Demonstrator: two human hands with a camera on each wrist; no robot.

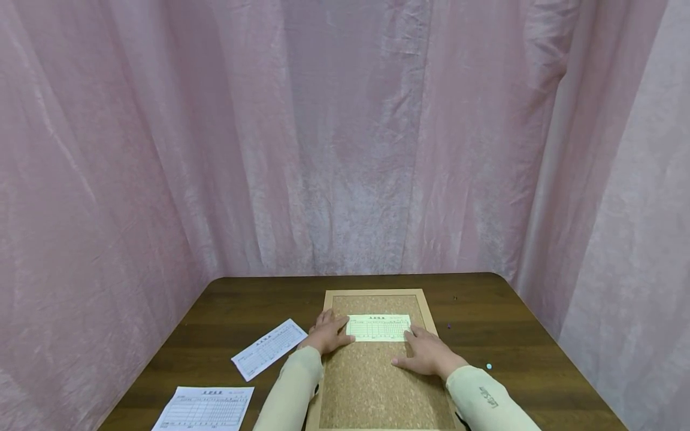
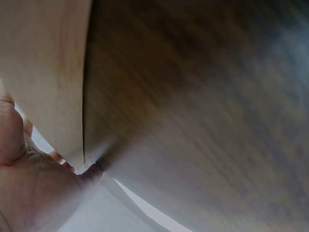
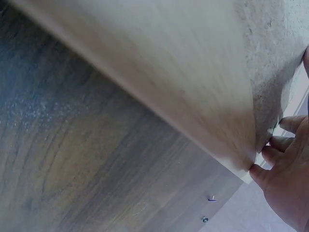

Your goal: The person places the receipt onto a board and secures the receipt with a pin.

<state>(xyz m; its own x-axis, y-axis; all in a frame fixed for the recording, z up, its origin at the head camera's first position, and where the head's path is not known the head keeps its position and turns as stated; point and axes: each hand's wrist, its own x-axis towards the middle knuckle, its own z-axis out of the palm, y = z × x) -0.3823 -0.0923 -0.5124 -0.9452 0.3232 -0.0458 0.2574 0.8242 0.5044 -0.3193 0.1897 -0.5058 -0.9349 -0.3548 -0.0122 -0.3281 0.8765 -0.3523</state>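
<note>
A pale green printed form [image 1: 378, 328] lies crosswise on the upper part of a wood-framed cork board [image 1: 385, 389]. My left hand [image 1: 325, 334] rests over the board's left frame, thumb and index finger at the form's left edge. From the other side, my right hand [image 1: 428, 352] lies on the board, fingertips at the form's right edge and thumb spread below it. Both hands have extended fingers. In the right wrist view the fingers [image 3: 274, 154] reach across the frame onto the cork. The left wrist view shows the left palm [image 2: 38, 186] beside the frame.
Left of the board are a tilted white printed form [image 1: 268, 348], its end near my left hand, and another form [image 1: 207, 409] by the front. On the brown table [image 1: 517, 341] to the right lie a light blue pin [image 1: 489, 366], a purple pin [image 1: 450, 326] and a dark pin [image 1: 455, 297].
</note>
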